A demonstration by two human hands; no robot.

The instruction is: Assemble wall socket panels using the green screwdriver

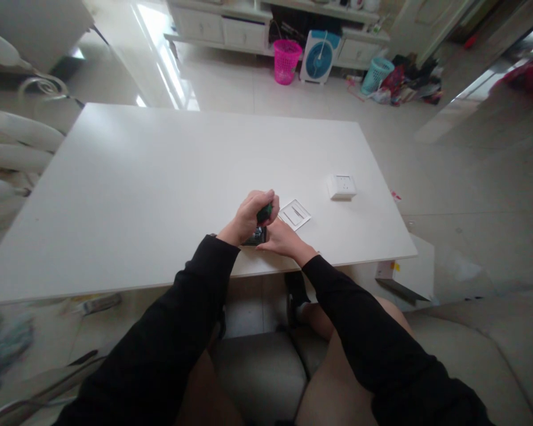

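Observation:
My left hand (251, 218) is closed in a fist around the dark green handle of a screwdriver (263, 213); its shaft and tip are hidden. Below that fist, on the white table (173, 177), lies a small black box-shaped part (256, 235), mostly covered by my hands. My right hand (284, 238) grips the right side of this part, thumb toward me and fingers on the far side. Just beyond the right hand lies a flat white cover frame (295, 214) with a slim piece inside it. A white wall socket on a box (342, 186) stands farther right.
The table's near edge runs just in front of my knees. White chairs (24, 130) stand at the left. Across the floor are a pink basket (286, 62), a blue and white fan (318, 57) and a light blue basket (377, 75). A white box-like piece (411, 266) stands below the table's right end.

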